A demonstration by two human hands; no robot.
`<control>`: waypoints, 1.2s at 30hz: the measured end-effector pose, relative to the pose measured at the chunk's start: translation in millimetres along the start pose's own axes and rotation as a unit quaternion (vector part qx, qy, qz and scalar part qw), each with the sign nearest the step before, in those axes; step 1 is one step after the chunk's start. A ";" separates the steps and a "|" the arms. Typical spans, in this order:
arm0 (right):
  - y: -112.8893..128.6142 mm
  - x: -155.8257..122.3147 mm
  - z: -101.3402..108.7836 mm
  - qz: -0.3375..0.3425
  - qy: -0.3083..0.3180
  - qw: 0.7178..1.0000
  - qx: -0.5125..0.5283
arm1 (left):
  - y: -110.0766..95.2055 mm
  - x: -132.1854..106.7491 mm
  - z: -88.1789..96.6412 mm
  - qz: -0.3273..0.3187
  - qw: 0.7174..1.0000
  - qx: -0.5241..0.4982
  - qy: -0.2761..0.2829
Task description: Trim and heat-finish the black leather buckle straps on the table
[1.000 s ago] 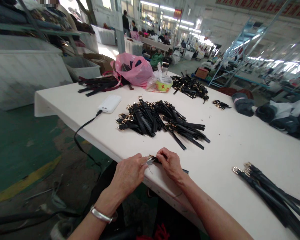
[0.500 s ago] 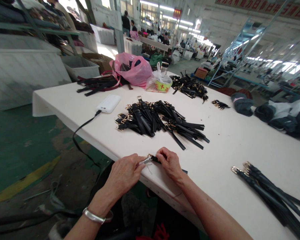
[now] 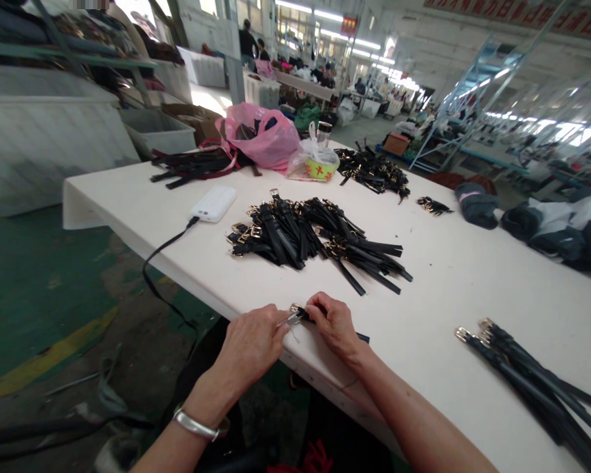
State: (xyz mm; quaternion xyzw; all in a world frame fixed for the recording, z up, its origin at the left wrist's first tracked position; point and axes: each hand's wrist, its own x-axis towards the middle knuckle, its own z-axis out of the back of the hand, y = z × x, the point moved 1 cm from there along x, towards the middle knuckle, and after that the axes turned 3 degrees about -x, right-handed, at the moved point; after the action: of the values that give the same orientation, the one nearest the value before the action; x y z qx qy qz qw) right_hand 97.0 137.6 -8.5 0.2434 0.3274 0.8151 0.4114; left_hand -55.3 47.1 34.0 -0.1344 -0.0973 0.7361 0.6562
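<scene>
Closed around small silver thread snips (image 3: 292, 318), my left hand (image 3: 256, 338) is at the near table edge, with a metal bracelet on the wrist. The blades point at the buckle end of a black strap (image 3: 362, 337). My right hand (image 3: 332, 322) pinches this strap just beside its gold buckle (image 3: 296, 307) and covers much of its length. A thin loose thread hangs by the blades. Beyond my hands lies a heap of black buckled straps (image 3: 285, 233). A smaller bundle of straps (image 3: 517, 368) rests to the right.
A white power bank (image 3: 217, 203) with a black cable lies at the left. Farther back are a pink bag (image 3: 261, 138), a clear bag with a yellow-green roll (image 3: 320, 169) and more straps (image 3: 374, 172). Rolled dark cloth (image 3: 475, 205) sits at the right edge.
My left hand has shifted slightly right, with the snips' tips now at the strap beside the buckle. My right hand has barely moved and keeps its pinch.
</scene>
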 end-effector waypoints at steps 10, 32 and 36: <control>1.6 0.0 0.7 0.010 0.006 1.000 -0.016 | -7.0 -5.1 -1.3 -0.025 1.000 0.006 0.001; 75.0 -72.1 44.9 0.185 0.298 0.935 -0.062 | 25.9 -7.3 -6.3 0.083 0.977 -0.190 -0.045; 36.7 -54.7 46.3 0.023 0.054 0.988 -0.145 | 19.6 0.3 -4.0 0.074 0.975 -0.204 -0.044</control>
State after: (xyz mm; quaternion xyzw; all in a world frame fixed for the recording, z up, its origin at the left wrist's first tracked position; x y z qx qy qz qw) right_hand 138.8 91.3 42.4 0.1446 0.2218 0.8749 0.4055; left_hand -72.5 44.9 24.0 -0.2400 -0.2639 0.7521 0.5541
